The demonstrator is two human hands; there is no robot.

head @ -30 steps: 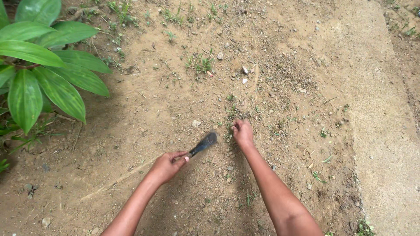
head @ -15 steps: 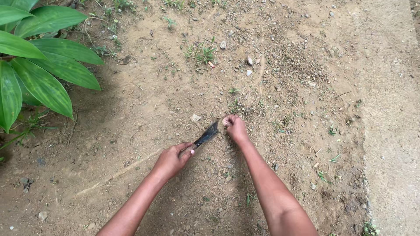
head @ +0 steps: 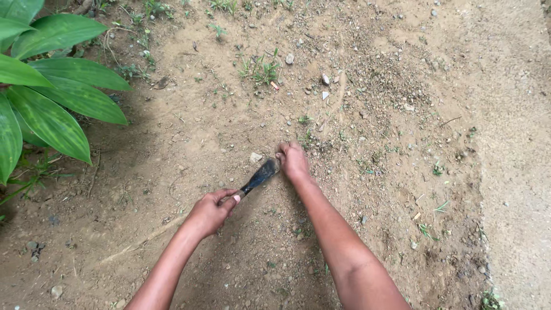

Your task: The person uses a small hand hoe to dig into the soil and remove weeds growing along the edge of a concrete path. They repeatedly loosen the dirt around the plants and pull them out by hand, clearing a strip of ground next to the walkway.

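Gripping dark trowel (head: 259,175), left hand (head: 209,211)

I knelt over bare brown dirt (head: 172,149), packed hard and flecked with small stones (head: 325,79) toward twelve o'clock. Broad green leaves (head: 51,97) crowded in from ten o'clock, casting shade below them. Thin weed sprouts (head: 261,68) grew near twelve, more at four. A paler, smoother strip of ground (head: 516,143) ran along three o'clock. Daylight was soft and even.
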